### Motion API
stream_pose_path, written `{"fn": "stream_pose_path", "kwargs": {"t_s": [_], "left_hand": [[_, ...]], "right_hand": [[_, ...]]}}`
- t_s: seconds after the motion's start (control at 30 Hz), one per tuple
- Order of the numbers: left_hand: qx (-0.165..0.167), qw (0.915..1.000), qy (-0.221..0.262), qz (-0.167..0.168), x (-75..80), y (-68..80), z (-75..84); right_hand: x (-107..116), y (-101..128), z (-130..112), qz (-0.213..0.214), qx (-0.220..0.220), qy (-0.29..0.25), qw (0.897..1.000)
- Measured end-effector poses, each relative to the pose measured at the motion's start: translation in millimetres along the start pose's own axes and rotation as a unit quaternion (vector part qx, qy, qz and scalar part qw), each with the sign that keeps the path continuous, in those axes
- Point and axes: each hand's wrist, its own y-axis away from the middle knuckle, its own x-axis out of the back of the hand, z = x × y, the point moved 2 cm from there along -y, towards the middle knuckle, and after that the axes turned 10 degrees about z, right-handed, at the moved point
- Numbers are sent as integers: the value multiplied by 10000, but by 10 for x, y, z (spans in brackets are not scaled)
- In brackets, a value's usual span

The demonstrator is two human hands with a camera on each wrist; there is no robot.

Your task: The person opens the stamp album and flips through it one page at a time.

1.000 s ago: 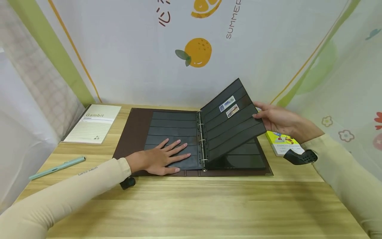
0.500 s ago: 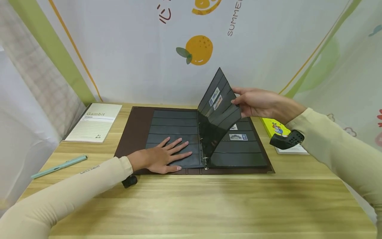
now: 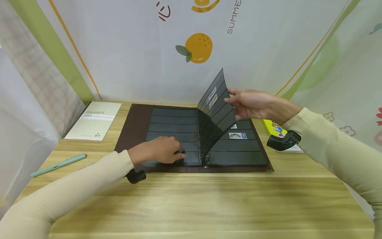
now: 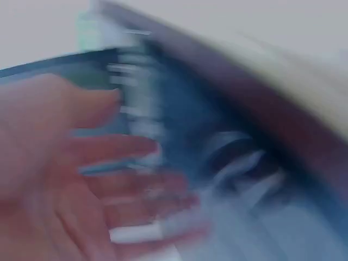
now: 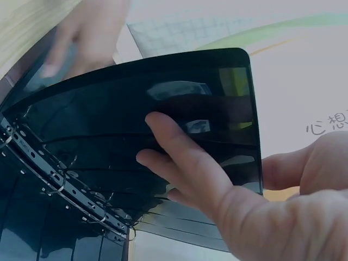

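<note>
A stamp album (image 3: 135, 122) with a brown cover and ring binding lies spread on the table. My right hand (image 3: 253, 103) pinches the outer edge of a black stock page (image 3: 219, 106), thumb on one face and fingers on the other. That page stands raised and bowed, with two stamps (image 3: 212, 97) in its strips. Another stamp (image 3: 237, 135) shows on the right-hand page beneath. Over the left-hand black page (image 3: 173, 126) hovers my left hand (image 3: 161, 149), holding nothing; its fingers look loosely bent and are blurred in the left wrist view. Metal rings (image 5: 60, 182) show in the right wrist view.
A Gambit notepad (image 3: 94, 121) lies at the back left, with a teal pen (image 3: 59, 165) in front of it. Partly behind my right wrist is a yellow-and-white booklet (image 3: 271, 128). A printed curtain (image 3: 134, 56) hangs behind the table.
My right hand has swung the page up and leftward, uncovering stamps beneath. My left hand, flat with spread fingers on the left page before, has lifted and its fingers have bent.
</note>
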Motion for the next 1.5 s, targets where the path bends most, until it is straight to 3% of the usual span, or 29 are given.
{"fn": "stream_pose_path", "kwargs": {"t_s": [0.03, 0.07, 0.13, 0.2, 0.23, 0.3, 0.4, 0.53, 0.63, 0.83, 0.93, 1.0, 1.07, 1.2, 1.37, 1.5], "left_hand": [[220, 9972, 694, 193, 120, -24, 117], [394, 9880, 1430, 425, 247, -59, 238], [642, 9572, 2662, 943, 505, -141, 478], [854, 9330, 3209, 1389, 724, -217, 684], [860, 9282, 3288, 1512, 809, -251, 763], [855, 9326, 3122, 1595, 932, -300, 869], [890, 9400, 2971, 1421, 1013, -338, 924], [883, 9291, 3370, 1244, 1065, -325, 910], [840, 9278, 3397, 1294, 1112, -294, 881], [1028, 9305, 3127, 1605, 1144, -172, 711], [1300, 9405, 2561, 1815, 1155, -65, 563], [1528, 9443, 2234, 1872, 1134, 25, 437], [1769, 9461, 1948, 1888, 1093, 121, 288], [2225, 9338, 2146, 1803, 922, 316, -25], [2505, 9194, 2517, 1691, 635, 465, -359], [2599, 9211, 2482, 1499, 400, 512, -589]], "right_hand": [[-2, 5, -7, -50, -16, -31, 10000], [-4, 14, -18, -112, -19, -28, 9999], [-14, 29, -44, -231, -35, -122, 9997], [-40, 39, -73, -370, -37, -230, 9990], [-58, 38, -85, -326, -28, -209, 9992], [-104, 21, -100, -256, -33, -325, 9991], [-177, 1, -106, -313, -48, -480, 9983], [-239, -1, -112, -687, -107, -918, 9933], [-253, 16, -117, -790, -35, -983, 9920], [-307, 77, -27, -445, 569, -232, 9971], [-314, 98, 134, -180, 1148, 535, 9918], [-305, 116, 297, 92, 1560, 1392, 9779], [-288, 129, 491, 415, 1943, 2381, 9507], [-253, 150, 955, 836, 2392, 3720, 8930], [-227, 136, 1557, 927, 2546, 4152, 8684], [-258, 129, 1913, 1123, 2640, 4560, 8425]]}}
